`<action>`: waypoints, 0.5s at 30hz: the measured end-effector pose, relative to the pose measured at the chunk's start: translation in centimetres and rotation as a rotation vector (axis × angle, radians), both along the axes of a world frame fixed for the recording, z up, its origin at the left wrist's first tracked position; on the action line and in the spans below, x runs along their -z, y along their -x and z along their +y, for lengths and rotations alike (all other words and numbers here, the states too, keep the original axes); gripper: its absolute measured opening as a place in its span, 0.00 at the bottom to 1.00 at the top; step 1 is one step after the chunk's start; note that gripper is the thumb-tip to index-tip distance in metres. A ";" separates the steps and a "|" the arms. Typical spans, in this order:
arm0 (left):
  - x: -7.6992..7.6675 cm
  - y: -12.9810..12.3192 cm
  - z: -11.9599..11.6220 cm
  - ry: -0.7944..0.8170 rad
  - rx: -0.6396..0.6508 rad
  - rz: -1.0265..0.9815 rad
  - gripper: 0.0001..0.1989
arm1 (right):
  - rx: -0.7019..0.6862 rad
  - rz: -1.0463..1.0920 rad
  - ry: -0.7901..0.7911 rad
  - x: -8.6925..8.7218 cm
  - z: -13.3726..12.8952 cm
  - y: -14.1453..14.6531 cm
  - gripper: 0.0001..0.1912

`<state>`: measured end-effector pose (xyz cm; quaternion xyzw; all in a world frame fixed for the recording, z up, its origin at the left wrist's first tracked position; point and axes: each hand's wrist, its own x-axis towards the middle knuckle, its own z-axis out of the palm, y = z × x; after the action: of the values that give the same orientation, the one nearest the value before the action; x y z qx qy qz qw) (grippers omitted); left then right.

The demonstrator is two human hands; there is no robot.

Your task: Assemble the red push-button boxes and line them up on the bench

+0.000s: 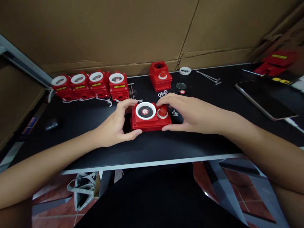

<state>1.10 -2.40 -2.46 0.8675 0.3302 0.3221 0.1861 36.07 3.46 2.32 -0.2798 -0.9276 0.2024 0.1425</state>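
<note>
Near the front of the black table lies a red box [152,124] with a white ring [145,110] around a dark round window and a red dome [162,111] beside it. My left hand [118,123] grips its left end, the thumb along the front edge and the fingers behind. The right end is between the thumb and fingers of my right hand [182,112]. Behind stands another red box [160,76] with an open round hole and no ring. A loose white ring [185,70], a clear disc [181,85] and a white cord [162,93] lie near it.
Several red boxes [95,85] with white rings stand at the back left. A phone [264,99] with a cable, a screwdriver [275,79] and metal pins [209,77] lie right. Cardboard [114,31] walls the back. A black mouse-like object [52,124] sits left.
</note>
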 end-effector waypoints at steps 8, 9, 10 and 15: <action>-0.6 -0.3 -0.2 0.042 -0.047 0.039 0.43 | 0.093 0.138 -0.185 -1.8 1.5 -1.9 0.27; -0.6 -0.3 -0.2 0.045 -0.054 0.042 0.42 | 0.126 0.119 -0.209 -2.1 1.9 -2.3 0.25; -0.5 -0.3 -0.2 0.045 -0.059 0.042 0.42 | 0.162 0.095 -0.230 -2.4 2.3 -2.7 0.23; -0.4 -0.2 -0.1 0.027 -0.076 0.042 0.42 | 0.282 0.033 -0.255 -2.2 4.5 -4.2 0.16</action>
<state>1.27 -2.54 -2.03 0.8583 0.3711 0.3063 0.1782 40.32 7.97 4.47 -0.3833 -0.8949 0.0659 0.2188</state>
